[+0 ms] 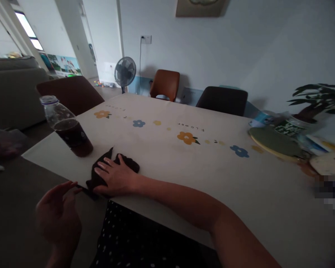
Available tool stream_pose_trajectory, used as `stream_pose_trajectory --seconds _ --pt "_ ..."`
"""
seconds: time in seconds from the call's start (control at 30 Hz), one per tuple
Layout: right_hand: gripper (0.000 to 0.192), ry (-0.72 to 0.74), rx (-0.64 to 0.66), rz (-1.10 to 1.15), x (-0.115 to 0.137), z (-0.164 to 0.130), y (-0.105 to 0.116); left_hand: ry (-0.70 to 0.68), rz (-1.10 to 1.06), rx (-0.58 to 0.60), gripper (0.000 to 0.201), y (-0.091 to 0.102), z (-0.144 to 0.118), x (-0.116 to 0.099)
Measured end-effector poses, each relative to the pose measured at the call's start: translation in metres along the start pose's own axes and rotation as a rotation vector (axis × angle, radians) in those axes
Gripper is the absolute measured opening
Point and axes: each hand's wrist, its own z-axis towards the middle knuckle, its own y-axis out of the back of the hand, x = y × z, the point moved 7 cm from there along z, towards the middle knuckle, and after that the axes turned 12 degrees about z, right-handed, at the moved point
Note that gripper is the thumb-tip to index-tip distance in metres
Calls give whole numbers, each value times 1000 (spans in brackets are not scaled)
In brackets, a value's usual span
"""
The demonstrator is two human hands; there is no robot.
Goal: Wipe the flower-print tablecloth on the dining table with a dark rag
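So the small dark brown cloth sits at the near edge of the counter, pinned under the flat right hand. Left hand has a pinching grip on the corner hanging off the edge. Clear plastic bottle, half full of dark liquid, stands just behind.

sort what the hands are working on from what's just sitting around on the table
In hand: dark cloth, pressed flat by the right hand; its near corner pinched by the left hand.

Lying about: bottle of dark liquid, potted plant, round green board, all on the flowered tablecloth.
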Motion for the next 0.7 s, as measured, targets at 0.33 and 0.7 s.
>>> stream_pose_trajectory --seconds 0.33,0.7 --pt "68 -28 36 157 7 -158 9 17 -48 29 28 -25 -4 -15" --pt "62 -471 -267 -172 -45 -360 17 -18 -183 174 35 -74 -8 -43"
